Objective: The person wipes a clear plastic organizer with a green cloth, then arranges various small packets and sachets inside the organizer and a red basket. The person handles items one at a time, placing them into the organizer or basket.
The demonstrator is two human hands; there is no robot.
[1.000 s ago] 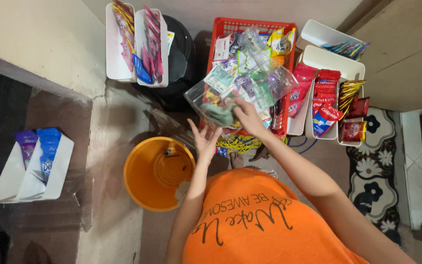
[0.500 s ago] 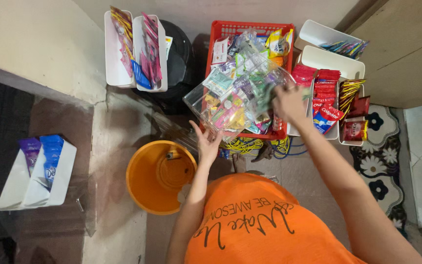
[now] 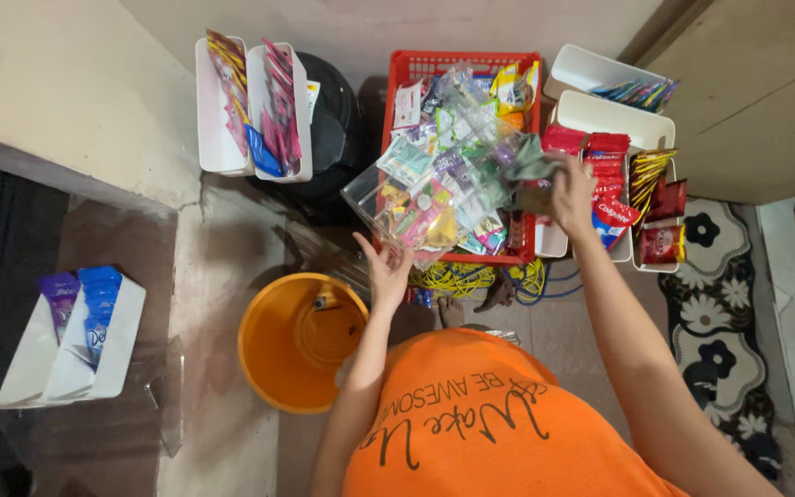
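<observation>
Both hands grasp one clear bag of sachets: left hand beneath, right hand clutching its top; one orange bucket sits below-left.

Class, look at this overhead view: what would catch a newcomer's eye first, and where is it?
First, the clear bag of colourful packets, held by the left hand and right hand over the red basket at top centre. Next, the orange bucket on the floor, lower left of it.
</observation>
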